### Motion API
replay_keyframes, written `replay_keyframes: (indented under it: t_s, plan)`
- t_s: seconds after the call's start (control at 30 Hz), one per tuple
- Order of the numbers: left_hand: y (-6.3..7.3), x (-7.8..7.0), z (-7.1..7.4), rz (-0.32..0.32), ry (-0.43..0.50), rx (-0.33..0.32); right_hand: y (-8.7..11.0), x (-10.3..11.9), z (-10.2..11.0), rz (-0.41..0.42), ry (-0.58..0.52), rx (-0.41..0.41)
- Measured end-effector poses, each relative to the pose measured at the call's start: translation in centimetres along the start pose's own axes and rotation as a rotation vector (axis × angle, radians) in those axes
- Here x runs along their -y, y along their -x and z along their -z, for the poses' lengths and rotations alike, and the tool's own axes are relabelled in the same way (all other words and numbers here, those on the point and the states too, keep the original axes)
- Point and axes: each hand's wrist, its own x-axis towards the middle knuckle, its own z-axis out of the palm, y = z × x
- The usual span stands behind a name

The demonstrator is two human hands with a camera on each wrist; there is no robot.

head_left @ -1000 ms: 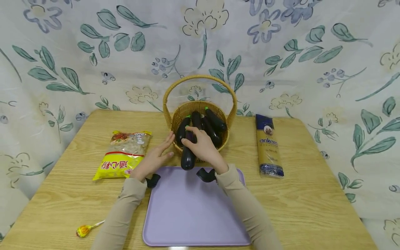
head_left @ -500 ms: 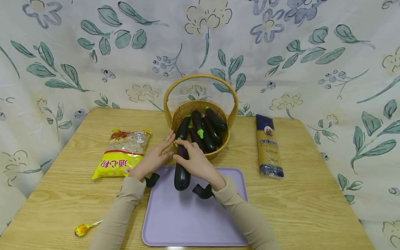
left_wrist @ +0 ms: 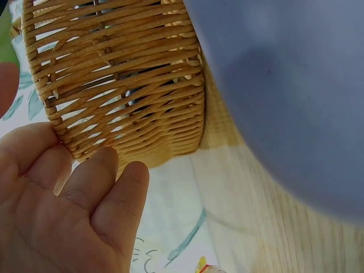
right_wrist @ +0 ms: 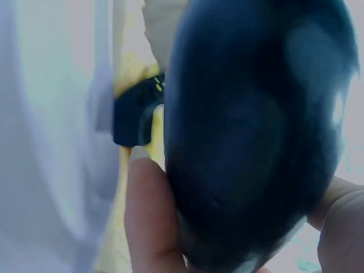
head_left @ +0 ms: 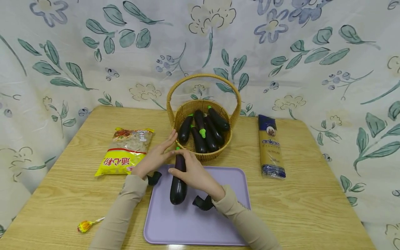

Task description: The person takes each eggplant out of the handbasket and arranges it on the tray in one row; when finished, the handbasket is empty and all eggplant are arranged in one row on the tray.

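My right hand (head_left: 197,175) grips a dark eggplant (head_left: 178,192) near its green stem, the thick end pointing toward me over the lilac tray (head_left: 200,227). In the right wrist view that eggplant (right_wrist: 250,114) fills much of the picture, with fingers on both sides of it. Behind the tray stands a wicker basket (head_left: 207,157) with a tall handle, holding several more eggplants (head_left: 199,140). With fingers extended, my left hand (head_left: 156,158) touches the basket's left front side. The left wrist view has its fingertips (left_wrist: 133,176) at the woven wall (left_wrist: 125,85).
A yellow bag of pasta (head_left: 125,152) lies to the left of the basket. To the right is a long blue and gold spaghetti pack (head_left: 271,147). A wrapped lollipop (head_left: 84,226) lies at the front left of the wooden table (head_left: 312,208). Floral cloth (head_left: 125,59) hangs behind.
The right hand has brought the eggplant out of the basket, toward me and slightly left, over the tray. My left hand has stayed at the basket's side.
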Motion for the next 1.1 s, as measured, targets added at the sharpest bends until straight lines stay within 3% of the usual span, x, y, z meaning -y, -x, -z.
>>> replay_keyframes:
  t_s: [0.23,0.67,1.0,1.1]
  plan:
    - [-0.1,0.1,0.0,0.012,-0.001,0.018,0.2,-0.6,-1.6,-0.028,-0.043,0.044]
    - [0.0,-0.1,0.0,-0.015,-0.018,-0.004,0.1,-0.8,-4.2,-0.034,0.061,0.138]
    - [0.2,0.0,0.0,-0.029,-0.010,-0.002,0.2,-0.5,-5.2,-0.033,0.092,0.185]
    - [0.2,0.1,0.0,-0.025,-0.016,-0.002,0.4,-0.4,-5.2,-0.047,0.044,0.196]
